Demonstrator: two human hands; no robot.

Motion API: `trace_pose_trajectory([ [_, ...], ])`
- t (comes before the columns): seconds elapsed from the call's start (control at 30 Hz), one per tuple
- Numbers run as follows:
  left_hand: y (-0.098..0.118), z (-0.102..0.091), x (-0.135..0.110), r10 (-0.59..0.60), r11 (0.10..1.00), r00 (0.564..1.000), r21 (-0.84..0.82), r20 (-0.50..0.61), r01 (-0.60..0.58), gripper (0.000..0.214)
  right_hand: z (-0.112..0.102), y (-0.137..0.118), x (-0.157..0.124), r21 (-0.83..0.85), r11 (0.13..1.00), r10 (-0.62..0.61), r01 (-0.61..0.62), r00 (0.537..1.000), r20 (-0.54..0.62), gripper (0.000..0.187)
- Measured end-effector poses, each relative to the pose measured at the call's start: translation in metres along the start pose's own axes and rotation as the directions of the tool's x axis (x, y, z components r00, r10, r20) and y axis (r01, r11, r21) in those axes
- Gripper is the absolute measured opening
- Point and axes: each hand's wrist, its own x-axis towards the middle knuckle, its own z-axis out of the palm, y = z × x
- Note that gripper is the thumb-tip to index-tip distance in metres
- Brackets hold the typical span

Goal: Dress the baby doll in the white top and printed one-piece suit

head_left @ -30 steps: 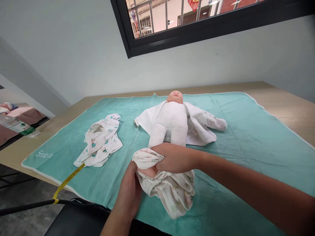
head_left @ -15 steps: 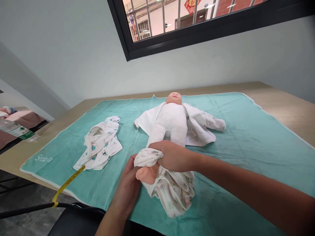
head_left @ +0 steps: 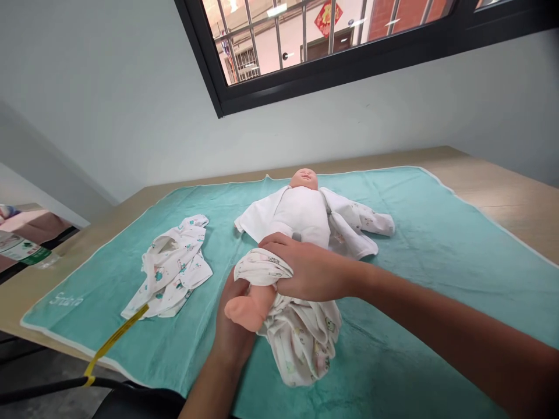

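Observation:
A baby doll (head_left: 301, 210) with a white cloth body lies on its back, its feet toward me. Bunched baby trousers (head_left: 301, 343) with a small print surround its lower legs. One bare foot (head_left: 247, 311) pokes out of a trouser leg. My right hand (head_left: 305, 267) grips the gathered cloth from above, near the ankle. From the left, my left hand (head_left: 233, 314) closes on the same cuff, its fingers partly hidden behind the foot and cloth. A white jacket (head_left: 360, 224) lies spread open under the doll, one sleeve stretched right. The other foot is hidden.
A second printed baby garment (head_left: 172, 267) lies crumpled on the left of the green blanket (head_left: 419, 302). The blanket covers a wooden table (head_left: 502, 195) against the wall. A plastic bottle (head_left: 26, 250) is at far left; a black cable (head_left: 52, 389) with yellow tag hangs at lower left.
The trouser cuff has moved up from the foot toward the leg, so more of the foot and ankle shows. Both hands have shifted slightly with it, and the view has tilted a little.

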Motion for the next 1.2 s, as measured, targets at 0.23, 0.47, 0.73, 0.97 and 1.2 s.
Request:
trace_pose_trajectory([
  [0.23,0.012,-0.002,-0.02,0.0,1.0,1.0,-0.014,0.024,0.0,0.044,0.012,0.021,0.008,-0.042,0.998,-0.046,0.042,0.994,-0.098,0.008],
  [0.47,0.019,-0.004,-0.005,-0.003,1.0,0.968,-0.017,0.252,0.008,0.042,0.011,0.042,0.01,0.192,0.981,-0.001,0.034,0.985,-0.172,0.017],
  [0.73,0.026,0.001,-0.024,0.08,0.987,0.976,0.123,0.205,-0.106,0.052,-0.001,0.029,0.006,0.197,0.98,-0.038,0.023,0.997,0.073,0.045],
  [0.97,0.035,-0.018,-0.014,-0.017,1.0,0.923,0.001,0.385,0.018,0.044,-0.017,0.034,0.003,0.336,0.942,-0.085,0.017,0.978,0.19,0.045],
  [1.2,0.043,-0.011,-0.012,-0.051,0.998,0.932,0.039,0.358,0.04,0.031,-0.007,0.038,0.008,0.367,0.926,0.055,-0.087,0.994,0.096,0.027],
])
